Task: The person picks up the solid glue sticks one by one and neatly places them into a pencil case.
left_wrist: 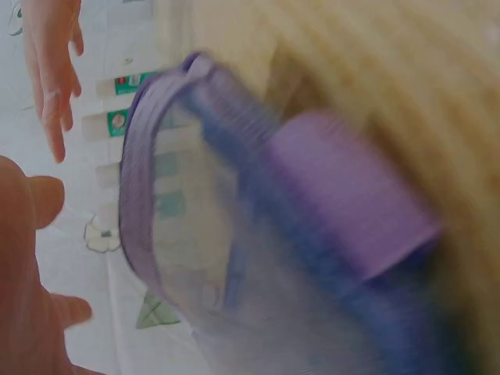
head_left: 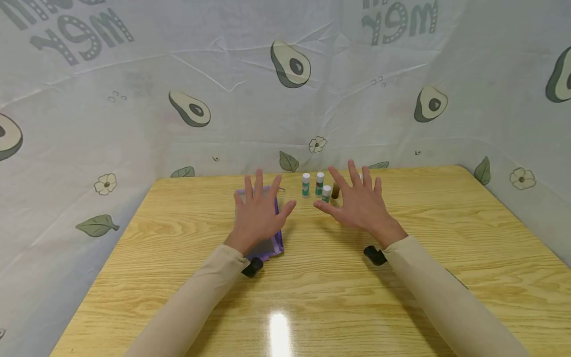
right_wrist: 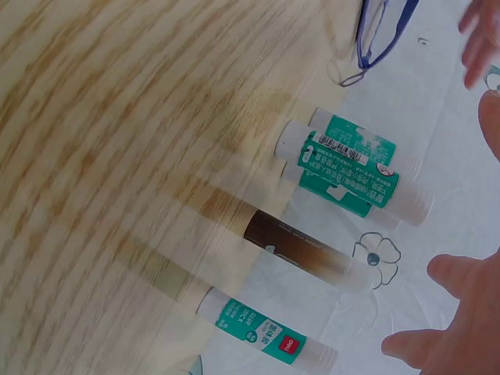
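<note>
My left hand (head_left: pixel 257 213) hovers with fingers spread over a see-through zip pouch (head_left: pixel 278 242) with purple edging, hiding much of it. In the left wrist view, the pouch's purple tab (left_wrist: pixel 355 195) looks blurred. To the right, my right hand (head_left: pixel 363 206) is also spread, palm down, and holds nothing. It is nearest to several upright glue sticks (head_left: pixel 305 186) with green labels and white caps. Among them stands a brown tube (right_wrist: pixel 297 248). One green-labelled glue stick (right_wrist: pixel 266 326) stands apart from the clustered ones; in the head view my right fingers mostly cover it.
The wooden table (head_left: pixel 321 292) bears a bright light reflection near its front. A pale cloth (head_left: pixel 241 119) printed with avocados, leaves and flowers hangs behind it and at the sides. Dark wrist cameras (head_left: pixel 374 255) sit under both of my sleeves.
</note>
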{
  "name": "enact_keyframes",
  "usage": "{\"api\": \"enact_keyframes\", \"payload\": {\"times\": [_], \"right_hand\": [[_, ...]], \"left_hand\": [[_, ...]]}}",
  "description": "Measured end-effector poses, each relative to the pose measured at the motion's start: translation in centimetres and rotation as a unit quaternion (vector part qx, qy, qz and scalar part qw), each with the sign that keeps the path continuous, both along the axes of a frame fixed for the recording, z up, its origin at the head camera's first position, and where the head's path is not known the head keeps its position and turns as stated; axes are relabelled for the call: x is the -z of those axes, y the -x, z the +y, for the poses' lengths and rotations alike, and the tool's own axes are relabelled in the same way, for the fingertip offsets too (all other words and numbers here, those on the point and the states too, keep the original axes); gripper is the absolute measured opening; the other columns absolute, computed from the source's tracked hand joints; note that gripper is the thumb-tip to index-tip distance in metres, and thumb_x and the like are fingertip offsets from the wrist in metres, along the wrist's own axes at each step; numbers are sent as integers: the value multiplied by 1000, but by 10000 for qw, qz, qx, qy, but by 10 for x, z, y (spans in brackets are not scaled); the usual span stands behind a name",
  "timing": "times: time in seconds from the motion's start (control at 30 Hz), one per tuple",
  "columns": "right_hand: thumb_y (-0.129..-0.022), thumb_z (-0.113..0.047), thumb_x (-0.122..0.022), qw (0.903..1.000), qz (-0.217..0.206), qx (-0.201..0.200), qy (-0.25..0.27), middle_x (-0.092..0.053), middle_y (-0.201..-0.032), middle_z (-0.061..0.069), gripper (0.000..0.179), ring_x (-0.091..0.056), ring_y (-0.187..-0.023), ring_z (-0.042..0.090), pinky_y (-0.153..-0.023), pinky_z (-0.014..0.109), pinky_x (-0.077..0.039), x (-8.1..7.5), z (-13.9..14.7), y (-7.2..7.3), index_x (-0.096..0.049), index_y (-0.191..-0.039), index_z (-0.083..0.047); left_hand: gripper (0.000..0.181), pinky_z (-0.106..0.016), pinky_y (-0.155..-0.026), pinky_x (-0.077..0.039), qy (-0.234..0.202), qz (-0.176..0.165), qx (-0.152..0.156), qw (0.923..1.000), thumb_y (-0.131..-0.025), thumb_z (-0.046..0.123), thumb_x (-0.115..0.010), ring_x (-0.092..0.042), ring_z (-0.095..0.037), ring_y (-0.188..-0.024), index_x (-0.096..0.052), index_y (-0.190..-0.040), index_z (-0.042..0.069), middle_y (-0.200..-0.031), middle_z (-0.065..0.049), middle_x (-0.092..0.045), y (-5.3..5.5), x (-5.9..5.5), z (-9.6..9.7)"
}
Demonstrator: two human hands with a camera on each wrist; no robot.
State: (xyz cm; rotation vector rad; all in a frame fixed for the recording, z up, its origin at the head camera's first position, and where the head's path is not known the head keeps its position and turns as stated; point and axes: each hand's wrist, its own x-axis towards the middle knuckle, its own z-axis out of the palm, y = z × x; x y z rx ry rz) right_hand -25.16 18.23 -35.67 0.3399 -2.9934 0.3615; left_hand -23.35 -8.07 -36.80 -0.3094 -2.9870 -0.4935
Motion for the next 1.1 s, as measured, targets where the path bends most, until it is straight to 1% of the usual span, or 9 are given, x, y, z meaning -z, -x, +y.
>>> {"api": "enact_keyframes", "payload": {"times": [0.13, 0.23, 0.37, 0.47, 0.63, 0.77, 0.9, 1.03, 1.1], "right_hand": [[-92, -84, -52, 10000, 20, -21, 25, 3, -179, 23, 104, 4, -163, 57, -123, 84, 0, 1, 0, 1, -12, -173, -32], [-92, -84, -53, 10000, 38, -38, 39, 2, -179, 23, 104, 4, -162, 57, -123, 84, 0, 1, 0, 1, -13, -173, -31], [-92, -84, -53, 10000, 47, -47, 49, 2, -179, 22, 104, 4, -162, 58, -123, 83, 1, 1, -1, 1, -14, -173, -31], [-92, -83, -53, 10000, 43, -46, 76, 2, -179, 22, 104, 4, -162, 58, -123, 83, 1, 2, -1, 1, -14, -173, -31], [-93, -82, -54, 10000, 20, -8, 72, 1, -180, 22, 103, 2, -162, 58, -123, 83, 0, 4, 0, 0, -14, -173, -31], [-93, -81, -55, 9999, -4, -32, 128, 0, -180, 22, 102, 1, -162, 58, -124, 83, 1, 3, 0, -1, -15, -173, -31], [-93, -80, -55, 9999, 1, -50, 149, 0, -180, 21, 102, 0, -162, 58, -124, 83, 0, 3, -1, -1, -15, -173, -30], [-94, -79, -56, 9997, 51, -33, 224, -1, -180, 21, 101, -1, -162, 58, -124, 83, -2, 3, 0, 0, -16, -173, -29], [-95, -77, -56, 9994, 63, -41, 352, -1, -180, 21, 100, -2, -163, 57, -124, 82, -3, 3, 2, 2, -16, -173, -29]], "left_hand": [[83, -85, -120, -18, -11, -313, -75, 9995, -104, 73, -39, -2, -54, -164, -19, -172, 30, -180, -21, 0, -6, 6, -1], [85, -88, -115, -23, -23, -701, -140, 9974, -103, 73, -41, -5, -58, -162, -21, -172, 27, -179, -23, -4, -13, 10, -3], [88, -92, -109, -25, -57, -1228, -260, 9921, -103, 74, -42, -2, -61, -160, -17, -173, 27, -179, -24, -3, -21, 14, -5], [88, -94, -106, -25, -50, -1460, -330, 9887, -104, 70, -43, 0, -65, -158, -13, -173, 25, -178, -27, -2, -24, 17, -6], [86, -93, -108, -25, 39, -1501, -393, 9879, -106, 60, -46, -2, -66, -158, -11, -173, 18, -177, -29, -2, -25, 23, -8], [81, -86, -116, -24, -128, -1386, -500, 9890, -108, 50, -42, -5, -62, -160, -12, -172, 12, -177, -29, -4, -25, 28, -13], [74, -81, -123, -15, -681, -1363, -515, 9870, -109, 41, -36, 0, -55, -163, -14, -172, 10, -178, -27, -2, -26, 31, -22], [68, -77, -127, -6, -1353, -1473, -490, 9786, -111, 40, -31, 7, -49, -165, -15, -172, 15, -179, -23, 2, -27, 33, -29], [65, -76, -127, -3, -1607, -1488, -515, 9744, -112, 41, -29, 8, -47, -165, -17, -172, 18, -180, -21, 1, -27, 34, -31]]}}
